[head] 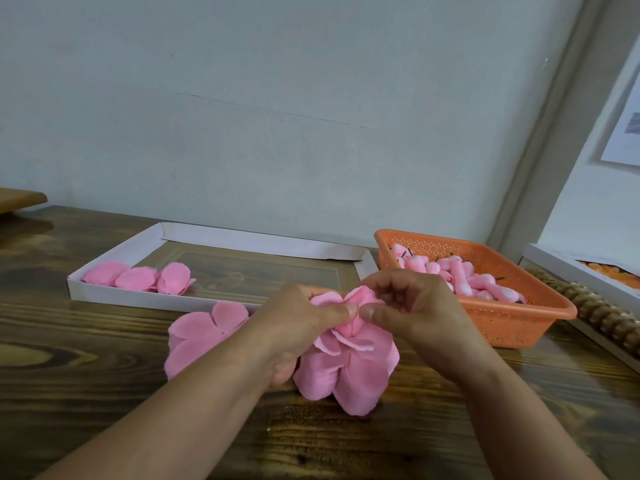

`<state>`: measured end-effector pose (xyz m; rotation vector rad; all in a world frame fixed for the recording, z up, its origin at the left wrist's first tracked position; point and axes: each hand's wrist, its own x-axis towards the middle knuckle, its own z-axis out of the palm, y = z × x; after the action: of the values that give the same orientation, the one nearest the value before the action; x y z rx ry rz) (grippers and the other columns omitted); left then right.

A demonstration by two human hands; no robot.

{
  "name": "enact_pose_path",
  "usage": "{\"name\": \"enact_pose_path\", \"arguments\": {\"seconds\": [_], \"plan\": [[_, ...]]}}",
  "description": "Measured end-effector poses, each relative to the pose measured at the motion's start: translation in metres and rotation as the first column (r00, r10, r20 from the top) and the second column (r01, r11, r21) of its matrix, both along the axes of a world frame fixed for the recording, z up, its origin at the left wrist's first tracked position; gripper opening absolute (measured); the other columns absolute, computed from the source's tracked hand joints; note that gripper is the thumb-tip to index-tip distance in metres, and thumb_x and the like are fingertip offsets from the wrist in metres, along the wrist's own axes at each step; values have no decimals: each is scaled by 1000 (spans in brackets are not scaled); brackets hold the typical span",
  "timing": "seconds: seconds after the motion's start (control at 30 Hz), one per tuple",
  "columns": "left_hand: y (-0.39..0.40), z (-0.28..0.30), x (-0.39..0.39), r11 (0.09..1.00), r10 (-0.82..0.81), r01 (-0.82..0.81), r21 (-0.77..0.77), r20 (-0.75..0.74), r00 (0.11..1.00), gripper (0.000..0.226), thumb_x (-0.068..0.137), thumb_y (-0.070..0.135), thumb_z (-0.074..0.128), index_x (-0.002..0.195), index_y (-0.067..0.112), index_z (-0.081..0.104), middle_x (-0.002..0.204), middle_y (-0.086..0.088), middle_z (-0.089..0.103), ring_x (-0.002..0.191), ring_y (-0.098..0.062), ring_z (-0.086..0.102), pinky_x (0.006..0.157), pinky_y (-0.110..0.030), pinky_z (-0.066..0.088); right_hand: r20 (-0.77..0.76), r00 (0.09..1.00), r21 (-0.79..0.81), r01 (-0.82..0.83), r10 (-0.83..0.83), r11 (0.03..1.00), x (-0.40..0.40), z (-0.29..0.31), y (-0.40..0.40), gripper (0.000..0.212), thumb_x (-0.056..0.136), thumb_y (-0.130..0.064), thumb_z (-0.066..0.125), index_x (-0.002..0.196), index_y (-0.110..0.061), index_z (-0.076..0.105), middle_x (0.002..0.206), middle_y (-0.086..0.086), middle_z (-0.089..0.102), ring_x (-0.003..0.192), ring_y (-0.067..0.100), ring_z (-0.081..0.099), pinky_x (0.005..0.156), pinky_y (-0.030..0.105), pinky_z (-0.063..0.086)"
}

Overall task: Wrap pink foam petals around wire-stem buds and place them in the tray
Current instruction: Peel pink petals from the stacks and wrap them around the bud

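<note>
A pink foam flower (349, 362) with large drooping petals is held up over the wooden table at the middle of the view. My left hand (301, 327) grips it from the left, thumb pressed on the inner petals. My right hand (412, 306) pinches the small folded petals at its top. The bud inside is hidden by foam. A loose pink petal sheet (197, 334) lies flat on the table left of my hands. The white cardboard tray (114, 294) behind holds three wrapped pink flowers (138, 277) at its left end.
An orange perforated basket (512, 320) at the right holds several pink wire-stem buds (460, 275). A white box (571, 268) with orange contents and a ridged wooden stick (602, 313) lie at the far right. A wall stands close behind the table.
</note>
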<state>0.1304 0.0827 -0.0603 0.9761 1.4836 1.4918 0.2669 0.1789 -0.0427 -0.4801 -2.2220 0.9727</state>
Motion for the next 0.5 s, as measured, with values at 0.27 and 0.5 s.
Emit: {"name": "enact_pose_path", "arguments": {"seconds": [0.27, 0.5], "plan": [[0, 6, -2, 999, 53, -53, -6, 145, 988, 17, 87, -9, 51, 91, 0, 65, 79, -13, 69, 60, -15, 67, 51, -21, 52, -133, 983, -149, 103, -123, 984, -5, -6, 8, 20, 77, 6, 69, 73, -13, 68, 57, -3, 63, 52, 5, 52, 50, 16, 41], [4, 3, 1, 973, 230, -225, -45, 208, 951, 15, 96, 11, 53, 87, 3, 62, 84, -18, 70, 57, -21, 70, 58, -33, 60, -67, 995, 52, 71, -68, 996, -5, -6, 1, 21, 78, 5, 68, 75, -15, 67, 64, -9, 59, 56, -1, 48, 55, 10, 39]]}}
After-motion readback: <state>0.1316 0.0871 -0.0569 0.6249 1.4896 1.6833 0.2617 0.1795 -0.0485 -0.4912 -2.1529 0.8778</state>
